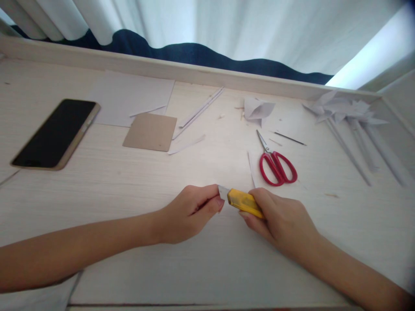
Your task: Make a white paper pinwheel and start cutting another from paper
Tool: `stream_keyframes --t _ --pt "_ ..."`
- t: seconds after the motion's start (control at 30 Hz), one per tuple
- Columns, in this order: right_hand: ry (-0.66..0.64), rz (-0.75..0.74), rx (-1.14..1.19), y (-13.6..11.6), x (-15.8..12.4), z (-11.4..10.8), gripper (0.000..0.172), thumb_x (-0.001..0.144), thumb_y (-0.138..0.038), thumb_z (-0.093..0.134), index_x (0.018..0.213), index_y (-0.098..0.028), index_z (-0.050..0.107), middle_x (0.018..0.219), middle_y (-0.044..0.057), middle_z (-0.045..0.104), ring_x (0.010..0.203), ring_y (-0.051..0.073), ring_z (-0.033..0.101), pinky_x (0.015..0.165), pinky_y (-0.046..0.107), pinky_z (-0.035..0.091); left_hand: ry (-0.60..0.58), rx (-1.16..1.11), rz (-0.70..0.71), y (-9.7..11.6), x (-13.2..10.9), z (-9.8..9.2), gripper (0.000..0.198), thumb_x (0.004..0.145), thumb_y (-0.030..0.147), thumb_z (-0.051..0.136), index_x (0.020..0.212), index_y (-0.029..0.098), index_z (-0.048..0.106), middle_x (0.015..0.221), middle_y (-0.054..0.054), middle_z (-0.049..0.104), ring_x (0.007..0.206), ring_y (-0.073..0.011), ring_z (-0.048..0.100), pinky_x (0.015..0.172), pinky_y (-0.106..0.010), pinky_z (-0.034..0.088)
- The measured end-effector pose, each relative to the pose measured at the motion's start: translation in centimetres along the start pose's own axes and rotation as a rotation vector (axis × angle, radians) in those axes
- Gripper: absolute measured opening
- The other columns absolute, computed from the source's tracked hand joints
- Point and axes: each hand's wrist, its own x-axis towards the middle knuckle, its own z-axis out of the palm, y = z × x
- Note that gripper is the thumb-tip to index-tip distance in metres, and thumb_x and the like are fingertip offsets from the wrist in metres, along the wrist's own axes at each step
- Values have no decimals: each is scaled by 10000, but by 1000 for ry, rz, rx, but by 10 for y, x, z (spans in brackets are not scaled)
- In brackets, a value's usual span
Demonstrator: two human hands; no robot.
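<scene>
My right hand (280, 218) grips a yellow utility knife (243, 201) near the middle of the pale wooden table (113, 181), its short blade pointing left. My left hand (191, 211) is closed in a pinch right at the blade tip; what its fingers hold is too small and pale to make out. Both hands rest low on the tabletop, almost touching each other.
Red-handled scissors (277, 166) lie just beyond my right hand. A dark phone (56, 133) sits at the far left, a brown card square (151, 131) and white paper sheets (132, 97) behind. Folded paper shapes and rolled paper sticks (350, 125) lie at the right.
</scene>
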Motion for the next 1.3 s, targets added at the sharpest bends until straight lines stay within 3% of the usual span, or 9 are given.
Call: stream_keyframes --t 0.17,0.33,0.47,0.67,0.93,1.3 --pt "8 1 -30 5 2 1 349 858 -449 237 727 -182 420 558 -6 526 438 136 524 388 229 249 -25 3 14 2 -3 -1 256 864 209 314 624 165 388 503 61 403 463 -61 363 471 -198 284" --pt "112 251 -220 25 5 -2 369 850 -467 262 746 -167 451 534 8 532 356 116 445 358 212 190 -98 9 2 4 -3 -1 314 880 241 289 581 169 351 483 63 381 458 -64 356 473 -206 280" --pt "36 113 -37 22 4 -5 355 856 -455 255 780 -166 446 528 -3 518 415 125 488 398 216 275 -23 -2 -108 5 1 -2 346 891 290 259 578 174 350 482 56 400 471 -77 374 490 -220 299" --pt "-109 59 131 8 2 -2 278 838 -424 324 760 -180 432 557 -16 512 437 121 492 416 217 266 -34 -165 -87 0 -1 -1 316 887 311 231 621 183 344 519 52 393 495 -90 393 514 -230 338" --pt "-139 37 134 2 1 -2 259 832 -409 330 793 -177 436 589 -7 523 466 138 506 429 230 256 -109 -133 -102 -1 -1 -4 297 892 296 203 652 187 341 544 51 390 494 -90 403 501 -230 335" --pt "-126 32 117 0 1 -1 257 836 -400 325 772 -177 434 581 -6 532 449 132 498 418 233 223 -92 -44 -37 6 3 -7 282 880 214 242 627 182 365 529 51 424 500 -92 375 531 -241 310"
